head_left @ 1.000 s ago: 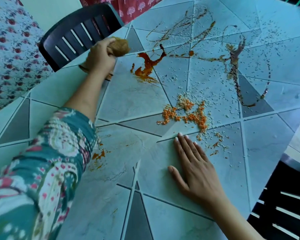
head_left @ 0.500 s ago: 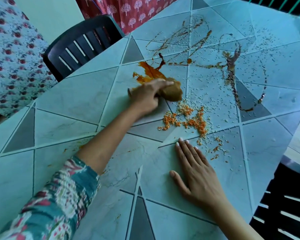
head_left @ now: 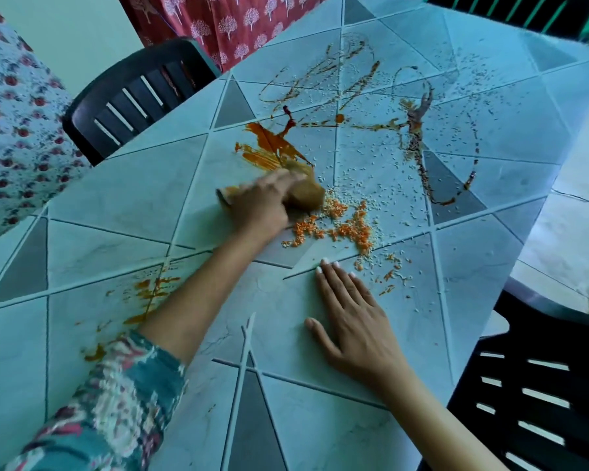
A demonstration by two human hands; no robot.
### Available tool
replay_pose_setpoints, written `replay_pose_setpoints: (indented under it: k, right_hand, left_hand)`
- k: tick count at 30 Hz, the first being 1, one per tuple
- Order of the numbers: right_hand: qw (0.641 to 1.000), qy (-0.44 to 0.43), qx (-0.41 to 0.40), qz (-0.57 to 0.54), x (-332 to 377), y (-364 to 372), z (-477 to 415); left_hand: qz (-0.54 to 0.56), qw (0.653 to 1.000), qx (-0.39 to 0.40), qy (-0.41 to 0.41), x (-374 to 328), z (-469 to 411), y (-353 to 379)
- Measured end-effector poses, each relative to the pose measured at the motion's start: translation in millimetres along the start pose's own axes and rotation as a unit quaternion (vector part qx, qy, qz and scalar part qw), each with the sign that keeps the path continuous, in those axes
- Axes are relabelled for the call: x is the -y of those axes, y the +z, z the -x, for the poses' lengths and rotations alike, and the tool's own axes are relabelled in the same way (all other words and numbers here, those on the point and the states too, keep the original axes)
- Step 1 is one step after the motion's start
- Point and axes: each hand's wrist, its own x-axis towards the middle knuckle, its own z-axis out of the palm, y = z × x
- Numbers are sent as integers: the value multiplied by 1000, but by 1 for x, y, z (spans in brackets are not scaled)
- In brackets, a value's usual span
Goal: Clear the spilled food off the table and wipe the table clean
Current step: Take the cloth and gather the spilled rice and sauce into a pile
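We look down on a pale tiled bench [head_left: 116, 202] with both our arms reaching across it. Our left grip [head_left: 259, 203] is blurred. Its fingers [head_left: 286, 180] curl over a brown wad [head_left: 308, 195], cloth or sponge we cannot tell, and hold it down on the bench.

Just beyond the left grip lies a thick orange sauce smear [head_left: 271, 147], streaked at its near edge and touching the wad. Just right of the left grip, against the wad, sits a heap of orange-stained rice [head_left: 344, 227].

Our right grip [head_left: 354, 317] lies flat on the bench, holding nothing, with fingers straight and close together and the thumb spread to the side. Its fingertips [head_left: 324, 263] are near the rice heap.

White rice grains [head_left: 371, 158] are scattered widely beyond both grips. Well beyond the right grip, a dark sauce trail [head_left: 419, 147] loops over the tiles. Beside our left forearm, near the patterned sleeve [head_left: 116, 402], are small orange smudges [head_left: 150, 294].

A black slatted chair [head_left: 133, 96] stands beyond the left grip at the bench's edge. A second black chair [head_left: 541, 385] stands right of the right grip.
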Motion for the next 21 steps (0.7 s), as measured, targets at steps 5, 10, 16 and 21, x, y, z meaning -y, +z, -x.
replay_pose_setpoints:
  k: [5, 10, 16, 21]
  right_hand:
    - [1000, -1, -4, -8, 0, 0, 0]
    - [1000, -2, -5, -11, 0, 0, 0]
    - [1000, -1, -15, -13, 0, 1, 0]
    - [1000, -2, -23, -5, 1, 1, -1]
  left_hand:
    - [40, 996, -32, 66, -37, 2, -15]
    - [8, 996, -62, -66, -3, -88, -18]
    - [-13, 1000, -5, 6, -33, -59, 6]
    - [47, 989, 21, 139, -72, -8, 10]
